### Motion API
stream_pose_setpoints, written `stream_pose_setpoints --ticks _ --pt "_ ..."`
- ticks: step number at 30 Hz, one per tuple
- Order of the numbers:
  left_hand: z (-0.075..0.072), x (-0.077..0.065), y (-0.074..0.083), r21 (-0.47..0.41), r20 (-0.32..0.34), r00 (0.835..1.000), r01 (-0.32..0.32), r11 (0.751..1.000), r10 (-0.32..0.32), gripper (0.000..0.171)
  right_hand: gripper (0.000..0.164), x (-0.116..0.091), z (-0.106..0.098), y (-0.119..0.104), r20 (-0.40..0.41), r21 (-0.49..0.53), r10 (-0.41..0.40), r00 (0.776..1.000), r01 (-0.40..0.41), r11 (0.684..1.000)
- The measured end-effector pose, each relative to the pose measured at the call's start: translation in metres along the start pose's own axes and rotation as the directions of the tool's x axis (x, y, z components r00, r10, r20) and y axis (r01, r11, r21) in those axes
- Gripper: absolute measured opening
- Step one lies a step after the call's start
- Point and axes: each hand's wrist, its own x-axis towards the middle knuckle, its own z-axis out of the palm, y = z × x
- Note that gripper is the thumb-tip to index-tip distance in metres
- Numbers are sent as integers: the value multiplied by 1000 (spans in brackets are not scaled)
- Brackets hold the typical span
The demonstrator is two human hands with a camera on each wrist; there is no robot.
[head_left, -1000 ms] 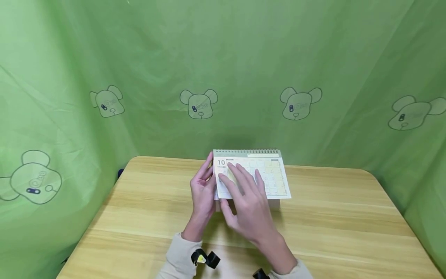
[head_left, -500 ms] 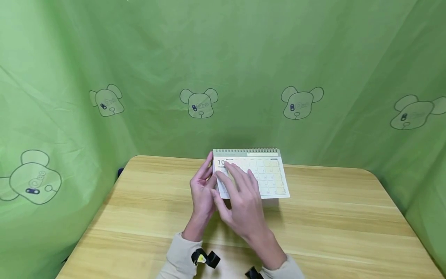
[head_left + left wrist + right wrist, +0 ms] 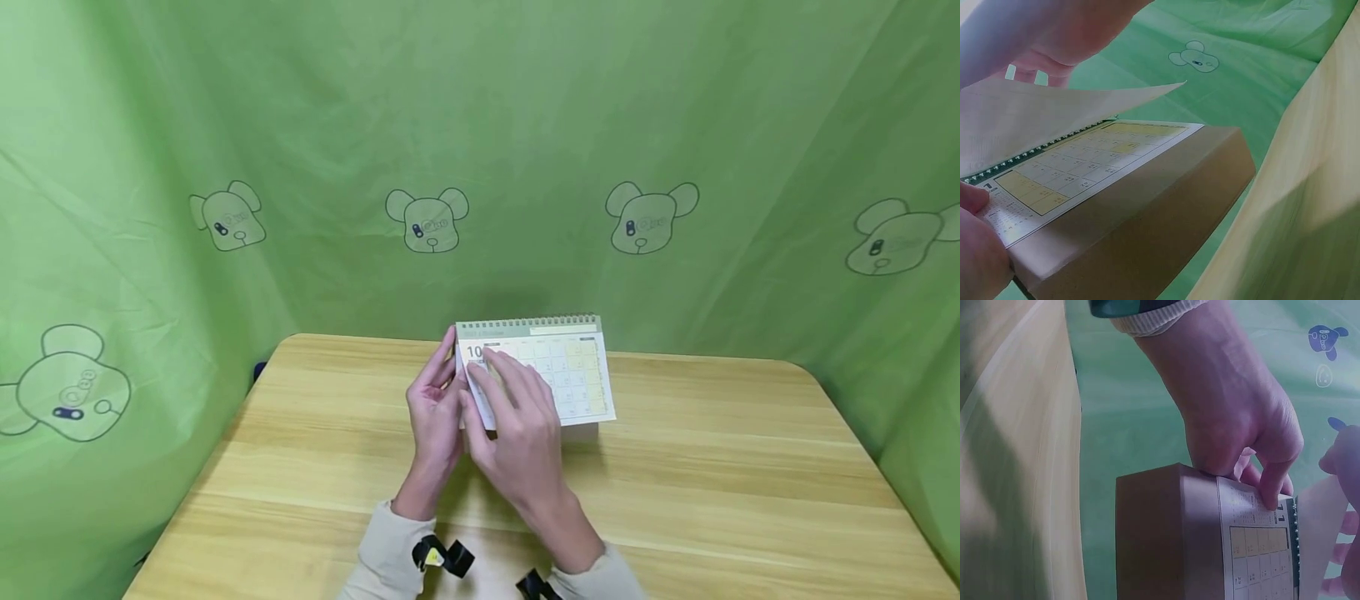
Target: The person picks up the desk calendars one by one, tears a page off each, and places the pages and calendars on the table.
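Calendar (image 3: 570,354) is over the table (image 3: 720,467) at twelve o'clock. Your left hand (image 3: 437,408) grips its nine o'clock side. Beside it, your right hand (image 3: 521,433) lies across the lifted page (image 3: 588,387); I can't quite tell if it pinches. That page looks light, floppy and easy to tear. The card base (image 3: 1147,215) looks stiff, so hold there.

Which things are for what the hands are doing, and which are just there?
For the job:
- desk calendar
- its raised page
- left hand, gripping the calendar's side
- right hand, over that page

Just there:
- wooden table
- green curtain with bear faces
- black wrist gadgets
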Motion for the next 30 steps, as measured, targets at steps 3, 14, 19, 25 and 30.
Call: stream_pose_setpoints --ticks 3,14,19,25,30 --pt "-1 0 0 3 0 1000 -9 1000 9 57 30 2 2 -1 -29 -5 8 1000 -8 1000" --pt "0 -1 0 0 16 1000 -24 1000 24 56 22 -1 13 2 -134 -14 17 991 -19 1000" --pt "0 -2 0 -10 10 1000 -12 1000 12 56 22 -3 17 6 -142 -20 33 989 -36 999" --pt "0 -2 -1 -9 16 1000 -14 1000 14 55 23 -4 21 10 -201 0 17 979 -17 1000" --pt "-1 -2 -1 -3 10 1000 -17 1000 17 56 20 -4 24 14 -252 33 8 968 1 999"
